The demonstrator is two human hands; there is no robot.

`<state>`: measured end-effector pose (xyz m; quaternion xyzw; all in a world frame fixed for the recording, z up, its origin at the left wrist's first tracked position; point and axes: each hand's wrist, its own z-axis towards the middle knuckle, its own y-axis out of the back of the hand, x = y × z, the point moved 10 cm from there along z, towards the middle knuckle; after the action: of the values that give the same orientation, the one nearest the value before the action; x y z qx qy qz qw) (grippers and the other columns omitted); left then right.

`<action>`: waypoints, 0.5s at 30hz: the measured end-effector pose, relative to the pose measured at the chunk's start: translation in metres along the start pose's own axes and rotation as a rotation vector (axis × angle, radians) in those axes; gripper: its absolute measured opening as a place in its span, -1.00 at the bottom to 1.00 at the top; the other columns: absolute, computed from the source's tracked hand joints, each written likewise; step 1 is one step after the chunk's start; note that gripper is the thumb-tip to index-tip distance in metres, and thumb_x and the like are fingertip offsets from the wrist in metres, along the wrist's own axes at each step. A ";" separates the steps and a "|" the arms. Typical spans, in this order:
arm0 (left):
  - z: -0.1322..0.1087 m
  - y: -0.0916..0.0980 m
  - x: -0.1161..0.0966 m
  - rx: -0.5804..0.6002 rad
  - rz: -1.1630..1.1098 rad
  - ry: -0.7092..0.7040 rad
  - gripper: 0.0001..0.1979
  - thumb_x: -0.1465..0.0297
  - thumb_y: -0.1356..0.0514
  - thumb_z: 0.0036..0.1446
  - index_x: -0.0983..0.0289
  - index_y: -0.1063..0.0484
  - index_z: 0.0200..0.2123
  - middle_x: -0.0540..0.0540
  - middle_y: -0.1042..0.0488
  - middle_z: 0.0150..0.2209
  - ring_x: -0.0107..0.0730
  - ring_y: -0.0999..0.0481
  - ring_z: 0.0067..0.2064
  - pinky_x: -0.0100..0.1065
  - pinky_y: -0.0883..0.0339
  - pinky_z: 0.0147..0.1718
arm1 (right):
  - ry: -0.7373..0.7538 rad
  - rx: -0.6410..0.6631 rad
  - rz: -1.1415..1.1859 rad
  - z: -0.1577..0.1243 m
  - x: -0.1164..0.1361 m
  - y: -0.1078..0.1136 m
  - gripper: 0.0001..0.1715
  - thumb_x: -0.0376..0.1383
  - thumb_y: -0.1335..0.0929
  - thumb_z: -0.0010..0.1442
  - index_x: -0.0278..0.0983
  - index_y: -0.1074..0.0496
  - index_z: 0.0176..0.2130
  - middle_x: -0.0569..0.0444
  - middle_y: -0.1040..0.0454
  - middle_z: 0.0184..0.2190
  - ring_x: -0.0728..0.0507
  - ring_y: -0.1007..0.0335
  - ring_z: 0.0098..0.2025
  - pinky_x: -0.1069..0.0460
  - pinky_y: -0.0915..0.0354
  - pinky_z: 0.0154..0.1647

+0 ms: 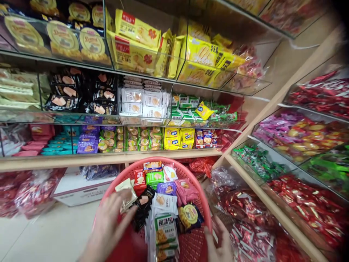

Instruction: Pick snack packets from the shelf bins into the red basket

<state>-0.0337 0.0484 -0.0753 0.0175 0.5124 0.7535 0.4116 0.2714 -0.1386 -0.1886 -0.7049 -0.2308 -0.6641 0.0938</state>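
Note:
A round red plastic basket [188, 171] is in front of me, filled with several small snack packets in white, green, purple, pink and black. My left hand [110, 222] reaches into the basket from the left, fingers curled around a pale cream packet [125, 192] next to a black packet [144, 203]. My right hand [219, 238] is closed on the basket's right rim near the bottom edge of the view. A white and green biscuit packet [165, 229] lies in the middle of the basket.
Glass-fronted shelves [141, 122] ahead hold rows of biscuit and wafer packs. On the right, wooden bins [272, 207] hold wrapped candies in red, green and purple. Bags of red sweets sit low on the left, beside a white carton [79, 187] on the floor.

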 end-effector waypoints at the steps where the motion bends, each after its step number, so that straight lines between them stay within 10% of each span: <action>1: 0.000 0.008 0.019 -0.021 0.040 0.062 -0.59 0.13 -0.03 0.20 0.18 -0.22 0.06 0.14 -0.42 -0.03 -0.15 -0.38 -0.02 -0.19 -0.25 -0.10 | -0.003 -0.004 -0.003 0.000 -0.003 0.000 -0.18 0.07 -0.36 0.02 -0.30 -0.17 0.13 -0.13 -0.26 0.15 -0.23 -0.25 0.11 0.00 -0.26 0.02; 8: -0.024 0.011 0.116 -0.038 0.105 0.427 -0.40 -0.04 0.08 0.15 0.29 -0.23 0.05 0.23 -0.38 -0.05 -0.11 -0.44 -0.22 -0.01 -0.20 -0.05 | 0.010 0.011 -0.012 -0.001 0.002 -0.005 -0.10 0.06 -0.37 -0.01 -0.30 -0.12 0.19 -0.14 -0.27 0.14 -0.25 -0.26 0.11 -0.05 -0.24 0.07; 15: -0.029 -0.032 0.134 0.057 -0.149 0.700 -0.38 0.02 0.13 0.17 0.30 -0.18 0.14 0.24 -0.32 0.14 -0.05 -0.29 0.17 -0.05 -0.18 0.13 | -0.128 0.005 -0.081 0.003 -0.008 -0.006 -0.04 0.13 -0.35 -0.01 -0.32 -0.11 0.20 -0.15 -0.45 -0.03 -0.28 -0.41 -0.05 -0.05 -0.37 -0.11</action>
<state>-0.1159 0.1165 -0.1673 -0.2673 0.6432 0.6671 0.2644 0.2718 -0.1338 -0.1977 -0.7358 -0.2664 -0.6203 0.0535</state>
